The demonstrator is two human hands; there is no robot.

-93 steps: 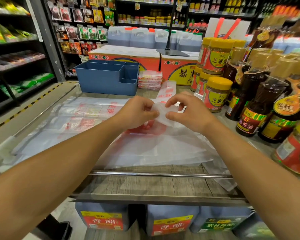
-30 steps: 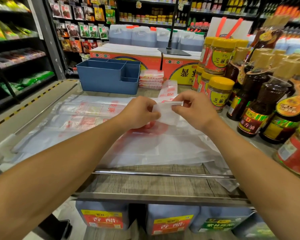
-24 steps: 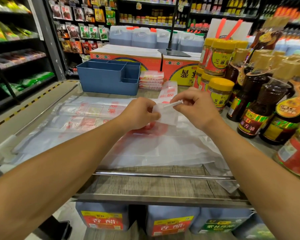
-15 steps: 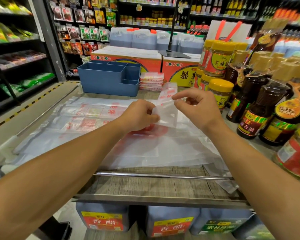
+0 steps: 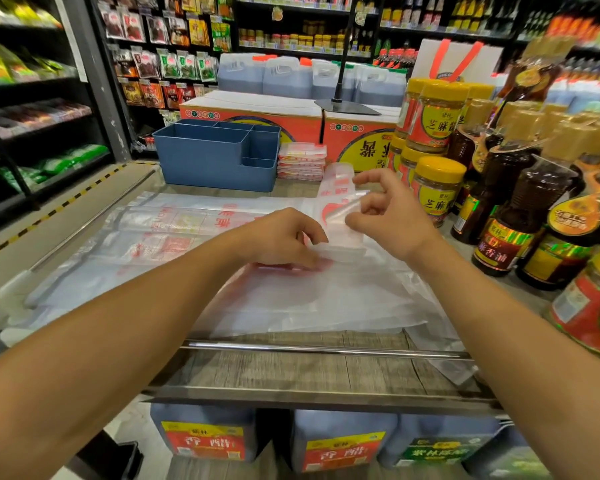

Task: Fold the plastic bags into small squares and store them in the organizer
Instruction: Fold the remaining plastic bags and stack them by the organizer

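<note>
Nearest, a metal rail [image 5: 326, 349] edges the wooden worktop [image 5: 291, 370], and a heap of unfolded clear bags [image 5: 326, 299] lies just behind it. On that heap sits the bag being folded [image 5: 340, 237], a narrow strip already doubled over. The left hand [image 5: 278, 239] presses its near end down, fingers [image 5: 309, 261] curled onto the plastic. The right hand [image 5: 392, 216] pinches the strip's free end between thumb and bent fingers, its index finger lifted clear.

The step in hand looks like another fold of the strip toward a small square. The next move probably calls for laying the raised end flat over the pinned part and creasing it while the left hand holds the stack from slipping.

Compared with half a second ago, the left hand has dropped lower onto the fold, and the right hand has spread wider.

Farther back, more bags [image 5: 146, 233] lie flat at left. Beyond stand the blue organizer [image 5: 215, 164], no bags visible in it, and beside it a stack of folded squares [image 5: 302, 162]. Sauce jars [image 5: 437, 188] crowd the right.
</note>
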